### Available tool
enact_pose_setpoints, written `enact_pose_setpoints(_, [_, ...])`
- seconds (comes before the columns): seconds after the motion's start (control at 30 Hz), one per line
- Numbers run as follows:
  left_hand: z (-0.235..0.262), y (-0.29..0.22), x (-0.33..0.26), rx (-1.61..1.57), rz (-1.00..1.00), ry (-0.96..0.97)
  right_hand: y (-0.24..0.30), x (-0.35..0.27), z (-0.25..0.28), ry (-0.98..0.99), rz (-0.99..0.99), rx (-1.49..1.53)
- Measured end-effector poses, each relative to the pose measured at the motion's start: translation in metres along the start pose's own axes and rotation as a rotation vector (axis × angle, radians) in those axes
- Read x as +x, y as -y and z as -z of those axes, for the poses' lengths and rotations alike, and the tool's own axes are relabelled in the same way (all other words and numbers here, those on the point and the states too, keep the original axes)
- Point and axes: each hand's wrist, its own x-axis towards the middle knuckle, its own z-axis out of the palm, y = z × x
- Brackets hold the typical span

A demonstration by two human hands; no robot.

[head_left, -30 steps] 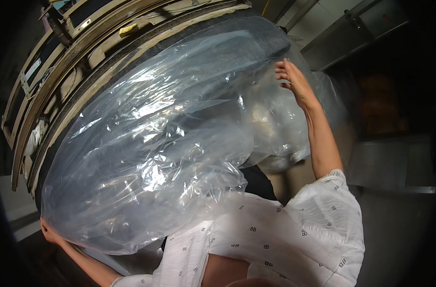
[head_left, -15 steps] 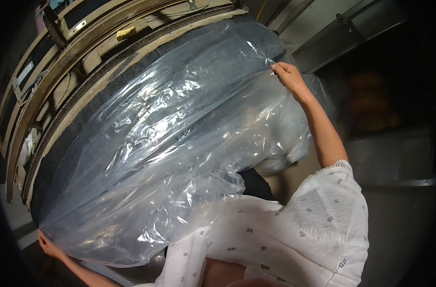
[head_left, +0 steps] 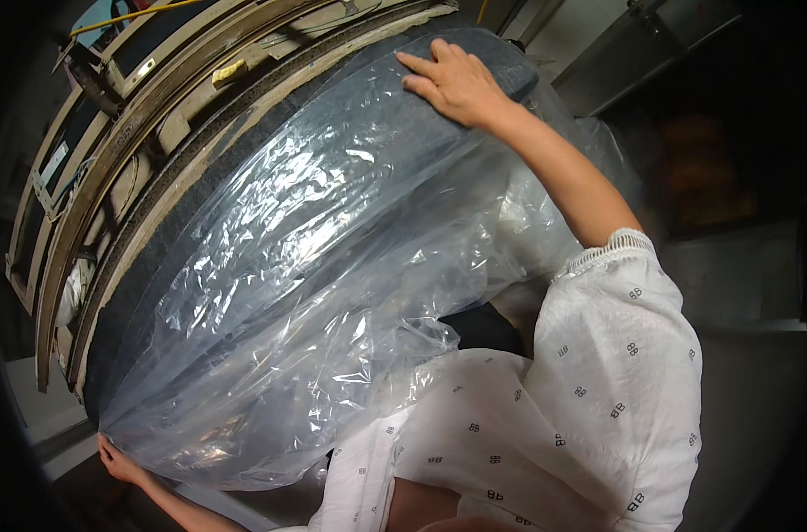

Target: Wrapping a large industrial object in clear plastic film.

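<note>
A large clear plastic sheet (head_left: 270, 293) spreads over a long dark padded surface (head_left: 142, 257) and hangs down its near side in shiny folds. At the lower left, my left hand (head_left: 118, 459) pinches the sheet's corner beside the near end of that surface. My right hand (head_left: 452, 84) lies on the sheet near the far right end, fingers spread and pointing left, gripping nothing. Loose folds of the plastic drape in front of me, against my white patterned top.
Beyond the dark surface run metal rails (head_left: 146, 106) of a machine, with a small yellow piece (head_left: 229, 73) on them. A yellow cord (head_left: 137, 16) crosses at the upper left. Steel panels (head_left: 598, 80) stand at the upper right.
My right hand has let go of the sheet's edge, moved up and left, and now rests spread on the plastic. My left hand still pinches its corner.
</note>
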Motion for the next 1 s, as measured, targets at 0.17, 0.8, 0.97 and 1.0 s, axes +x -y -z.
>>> enact_pose_setpoints(0.17, [0.015,-0.019,-0.006,0.023,-0.007,-0.053,0.014,-0.023,0.016,-0.140,-0.014,-0.042])
enact_pose_setpoints(0.8, [0.114,0.026,-0.073,-0.352,0.252,0.114,-0.071,0.043,-0.012,0.060,-0.339,0.500])
enact_pose_setpoints(0.97, [0.098,0.031,-0.028,-0.519,0.340,0.038,-0.107,0.079,-0.028,-0.090,-0.071,0.977])
enact_pose_setpoints(1.0, [0.124,0.062,-0.006,-0.491,0.211,-0.049,-0.099,0.089,-0.026,-0.189,-0.123,1.196])
